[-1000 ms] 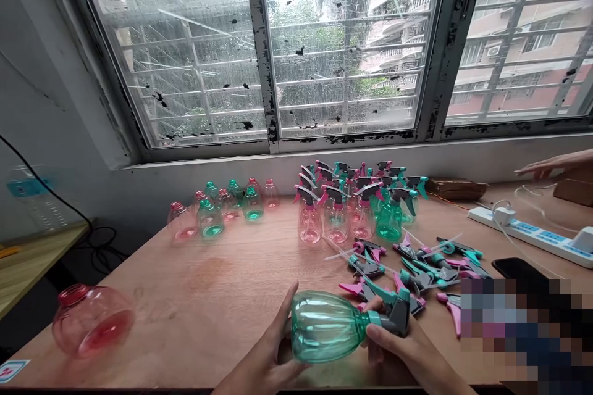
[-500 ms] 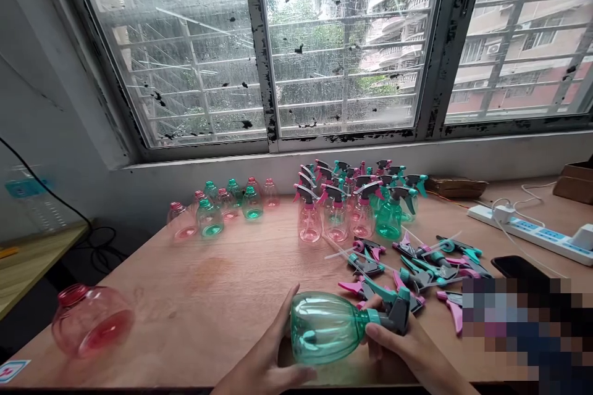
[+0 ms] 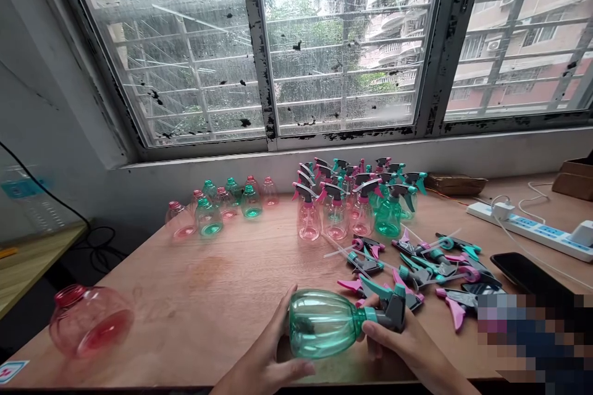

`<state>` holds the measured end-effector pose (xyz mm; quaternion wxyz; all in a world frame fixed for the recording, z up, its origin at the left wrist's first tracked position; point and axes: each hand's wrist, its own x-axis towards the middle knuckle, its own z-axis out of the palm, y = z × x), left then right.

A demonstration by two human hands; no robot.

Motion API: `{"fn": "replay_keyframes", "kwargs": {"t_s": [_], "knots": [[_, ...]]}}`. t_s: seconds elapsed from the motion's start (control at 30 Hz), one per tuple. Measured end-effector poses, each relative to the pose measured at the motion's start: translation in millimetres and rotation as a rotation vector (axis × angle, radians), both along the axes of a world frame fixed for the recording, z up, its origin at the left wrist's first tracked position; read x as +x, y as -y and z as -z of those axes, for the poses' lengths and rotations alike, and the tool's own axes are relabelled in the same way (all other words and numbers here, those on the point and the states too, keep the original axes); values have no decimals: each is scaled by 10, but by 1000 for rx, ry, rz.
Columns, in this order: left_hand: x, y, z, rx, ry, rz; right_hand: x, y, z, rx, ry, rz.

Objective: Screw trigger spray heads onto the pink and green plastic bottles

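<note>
A green see-through spray bottle (image 3: 322, 323) lies sideways between my hands, just above the table's front edge. My left hand (image 3: 271, 352) cups its base, thumb below and fingers behind. At the neck, my right hand (image 3: 393, 333) closes thumb and fingers around the teal collar of the grey and teal spray head (image 3: 393, 308). Just beyond the bottle lie several loose spray heads (image 3: 417, 271) in pink, teal and grey, some with clear dip tubes. A pink bottle without a head (image 3: 90, 321) stands at the near left.
Several headless pink and green bottles (image 3: 210, 219) stand at the back left. Finished-looking spray bottles (image 3: 336, 222) crowd the back middle. On the right are a power strip (image 3: 532, 231), a black phone (image 3: 528, 271) and a blurred-out patch.
Both hands still hold the green spray bottle in almost the same pose. The whole view has shifted very slightly; nothing else visibly moved.
</note>
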<state>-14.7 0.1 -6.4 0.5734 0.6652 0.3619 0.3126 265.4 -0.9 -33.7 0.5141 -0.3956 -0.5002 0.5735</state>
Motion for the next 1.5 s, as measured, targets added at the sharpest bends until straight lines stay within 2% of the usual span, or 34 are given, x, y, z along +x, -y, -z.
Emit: {"fn": "replay_keyframes", "kwargs": {"t_s": [0.23, 0.33, 0.43, 0.63, 0.97, 1.23, 1.5], "knots": [[-16, -8, 61, 59, -21, 26, 7, 18, 17, -19, -16, 1], [-11, 21, 37, 38, 25, -8, 13, 20, 41, -12, -6, -2], [-12, 43, -4, 8, 40, 18, 17, 15, 69, -14, -5, -5], [11, 48, -18, 92, 6, -15, 22, 16, 71, -24, -6, 1], [-10, 27, 34, 4, 51, 0, 15, 11, 68, -23, -15, 4], [-26, -30, 82, 53, -6, 43, -10, 30, 0, -19, -17, 1], [1, 26, 12, -15, 12, -10, -17, 29, 0, -20, -21, -5]]}}
